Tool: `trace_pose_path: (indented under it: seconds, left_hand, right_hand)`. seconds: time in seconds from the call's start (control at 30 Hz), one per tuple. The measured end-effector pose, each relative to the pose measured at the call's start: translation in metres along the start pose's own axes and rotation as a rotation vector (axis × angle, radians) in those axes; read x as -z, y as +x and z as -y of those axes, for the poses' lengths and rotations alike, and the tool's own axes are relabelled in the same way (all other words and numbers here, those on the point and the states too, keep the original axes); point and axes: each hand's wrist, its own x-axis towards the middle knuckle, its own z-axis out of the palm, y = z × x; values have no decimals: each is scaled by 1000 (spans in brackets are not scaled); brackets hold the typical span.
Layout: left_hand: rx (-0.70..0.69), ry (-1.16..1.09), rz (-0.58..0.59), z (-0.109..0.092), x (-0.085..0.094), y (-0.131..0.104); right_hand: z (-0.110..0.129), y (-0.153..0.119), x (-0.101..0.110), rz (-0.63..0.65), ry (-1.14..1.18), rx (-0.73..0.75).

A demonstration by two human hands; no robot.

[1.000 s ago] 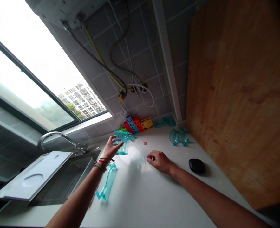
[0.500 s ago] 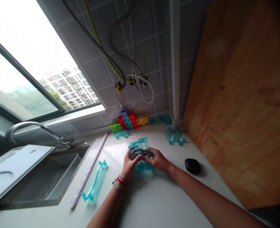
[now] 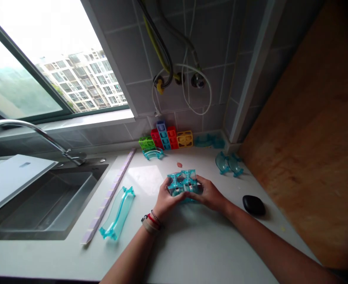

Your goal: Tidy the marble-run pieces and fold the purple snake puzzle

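A clear teal plastic block assembly [image 3: 182, 180] is held between both hands over the white counter. My left hand [image 3: 168, 197] grips its left side, thumb across the near face. On the right side, the fingers and thumb of my right hand [image 3: 209, 193] are wrapped round it. Left of the hands lies a long teal track piece [image 3: 120, 213], beside a pale lilac strip [image 3: 110, 195]. A curved teal piece [image 3: 153, 153] rests near the coloured blocks [image 3: 163, 136] at the wall. Two more curved teal pieces [image 3: 228, 163] are at the right.
A black rounded object [image 3: 254, 205] lies on the right of the counter [image 3: 191, 252]. At the left are a sink [image 3: 52, 209], a faucet [image 3: 34, 130] and a white board [image 3: 14, 177]. A wooden panel [image 3: 309, 157] stands at the right; hoses hang on the wall.
The view has shifted, so the counter items appear displaced. The teal assembly has been turned in my hands and now shows two open frames side by side on top. Both hands still hold it.
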Motion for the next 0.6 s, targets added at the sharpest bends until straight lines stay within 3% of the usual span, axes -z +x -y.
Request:
trace_pose_path:
  seconds: [0.1,0.3,0.47,0.6]
  left_hand:
    - [11,-19,-14,-1,0,-1]
    - [69,-172,-6,-1,1,2]
    - [195,-375,-8,-3,0,5]
    - [259,-497,-52,-6,2,8]
  right_hand:
    - [2,0,4,-19,-45,-10]
    - [14,-2,10,3,254,-142]
    - [10,3,16,-215,224,-131]
    - [-7,10,26,-329,5,-107]
